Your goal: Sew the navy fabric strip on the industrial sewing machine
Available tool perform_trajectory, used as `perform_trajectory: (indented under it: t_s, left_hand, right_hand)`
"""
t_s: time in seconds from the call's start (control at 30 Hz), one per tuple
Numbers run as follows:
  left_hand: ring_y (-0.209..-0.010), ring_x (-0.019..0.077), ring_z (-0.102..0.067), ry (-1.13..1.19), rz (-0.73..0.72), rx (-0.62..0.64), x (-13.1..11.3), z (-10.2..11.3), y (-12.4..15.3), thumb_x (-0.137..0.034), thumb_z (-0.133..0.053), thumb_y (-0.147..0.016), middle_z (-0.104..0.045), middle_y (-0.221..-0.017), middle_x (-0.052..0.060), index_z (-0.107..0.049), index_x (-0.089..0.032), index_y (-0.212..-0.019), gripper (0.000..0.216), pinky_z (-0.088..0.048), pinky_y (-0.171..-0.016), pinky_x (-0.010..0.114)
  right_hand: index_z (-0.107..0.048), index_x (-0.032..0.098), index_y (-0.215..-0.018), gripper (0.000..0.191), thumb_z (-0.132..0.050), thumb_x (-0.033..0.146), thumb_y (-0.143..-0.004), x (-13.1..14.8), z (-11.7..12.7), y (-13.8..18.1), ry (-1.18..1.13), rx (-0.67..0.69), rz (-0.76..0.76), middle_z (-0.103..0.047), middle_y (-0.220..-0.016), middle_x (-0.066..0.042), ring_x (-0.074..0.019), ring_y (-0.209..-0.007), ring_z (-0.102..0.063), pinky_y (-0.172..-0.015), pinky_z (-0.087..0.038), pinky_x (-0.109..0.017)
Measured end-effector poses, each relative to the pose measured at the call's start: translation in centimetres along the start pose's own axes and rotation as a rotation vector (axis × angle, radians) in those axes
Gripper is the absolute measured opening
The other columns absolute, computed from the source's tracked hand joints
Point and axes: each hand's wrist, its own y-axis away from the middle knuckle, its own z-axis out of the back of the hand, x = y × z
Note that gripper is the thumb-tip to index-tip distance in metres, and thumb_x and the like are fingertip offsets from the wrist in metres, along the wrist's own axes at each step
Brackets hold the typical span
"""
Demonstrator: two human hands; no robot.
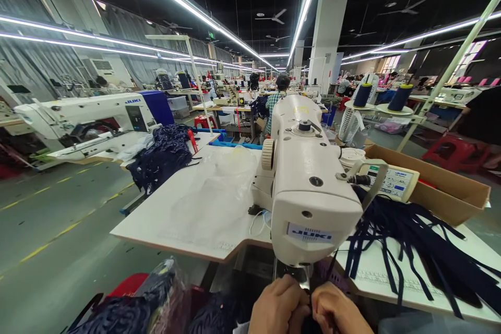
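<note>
While both hands meet under the sewing machine (309,188), the left hand (278,307) and right hand (337,309) pinch dark fabric (309,323) with closed fingers at the needle; feeding goes best with the cloth flat, fingertips beside the needle's path.

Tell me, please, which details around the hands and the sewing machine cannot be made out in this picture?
- Head view: the needle area is hidden behind the sewing machine head.
- What the left hand and right hand pinch is dark, and the bottom edge cuts it off.
- Control panel text is too small.
- The dark strips run off the right edge.
</note>
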Motion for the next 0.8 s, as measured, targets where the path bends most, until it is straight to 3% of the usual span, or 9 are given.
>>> perform_trajectory:
  t_s: [0.1,0.23,0.4,0.5,0.67,0.73,0.8]
  left_hand:
    - [-0.066,0.0147,-0.056,0.141,0.05,-0.009,0.2,0.0,0.1,-0.02,-0.044,-0.09,-0.056,-0.076,0.0,-0.044,-0.023,-0.073,0.018,-0.041,-0.062,0.02]
    - [-0.065,0.0137,-0.052,0.201,0.117,-0.027,-0.1,0.0,0.0,-0.026,-0.045,-0.094,-0.053,-0.075,0.0,-0.042,-0.023,-0.072,0.023,-0.038,-0.061,0.02]
    - [-0.065,0.0132,-0.052,0.246,0.149,-0.022,-0.7,0.5,-0.3,-0.026,-0.046,-0.093,-0.053,-0.075,0.0,-0.045,-0.022,-0.071,0.022,-0.039,-0.062,0.019]
    - [-0.066,0.013,-0.055,0.23,0.178,-0.024,-0.8,0.7,-0.4,-0.023,-0.05,-0.089,-0.057,-0.077,0.001,-0.05,-0.021,-0.072,0.018,-0.041,-0.062,0.019]
    - [-0.069,0.0137,-0.061,0.141,0.181,-0.031,-0.8,0.4,-0.2,-0.019,-0.056,-0.085,-0.062,-0.079,0.002,-0.063,-0.021,-0.078,0.011,-0.046,-0.066,0.02]
    - [-0.069,0.0139,-0.062,0.112,0.179,-0.027,-1.0,0.2,-0.2,-0.021,-0.055,-0.087,-0.063,-0.079,0.002,-0.065,-0.022,-0.079,0.013,-0.047,-0.066,0.02]
    - [-0.069,0.0143,-0.063,0.083,0.181,-0.028,-1.2,0.2,-0.2,-0.022,-0.053,-0.09,-0.064,-0.081,0.002,-0.066,-0.023,-0.08,0.016,-0.047,-0.063,0.019]
  right_hand:
    - [-0.054,0.027,-0.077,0.013,-0.048,0.018,-0.084,-4.2,3.0,-0.1,0.164,-0.151,-0.068,-0.061,-0.067,0.0,-0.0164,-0.055,-0.057,-0.053,-0.049,-0.026]
    - [-0.05,0.025,-0.095,0.007,-0.044,0.024,-0.095,-7.0,6.8,0.6,0.239,-0.288,-0.18,-0.058,-0.074,0.0,-0.0155,-0.057,-0.057,-0.054,-0.05,-0.026]
    - [-0.05,0.026,-0.096,0.013,-0.041,0.035,-0.1,-4.9,5.9,1.4,0.167,-0.313,-0.279,-0.058,-0.072,0.003,-0.0132,-0.058,-0.059,-0.053,-0.051,-0.021]
    - [-0.053,0.027,-0.102,0.013,-0.046,0.038,-0.099,-2.7,4.9,1.2,0.139,-0.294,-0.258,-0.064,-0.075,0.003,-0.0116,-0.056,-0.062,-0.051,-0.051,-0.017]
    - [-0.059,0.03,-0.103,0.01,-0.06,0.036,-0.094,0.9,3.9,-0.3,0.149,-0.065,0.036,-0.073,-0.09,0.003,-0.0119,-0.07,-0.072,-0.061,-0.055,-0.014]
    - [-0.057,0.029,-0.114,0.024,-0.063,0.026,-0.091,1.6,3.5,-0.8,0.192,-0.004,0.14,-0.075,-0.103,-0.001,-0.015,-0.083,-0.075,-0.07,-0.057,-0.016]
    - [-0.054,0.028,-0.118,0.038,-0.059,0.01,-0.085,1.7,3.1,-1.0,0.202,0.022,0.153,-0.075,-0.104,-0.001,-0.0155,-0.085,-0.075,-0.072,-0.057,-0.018]
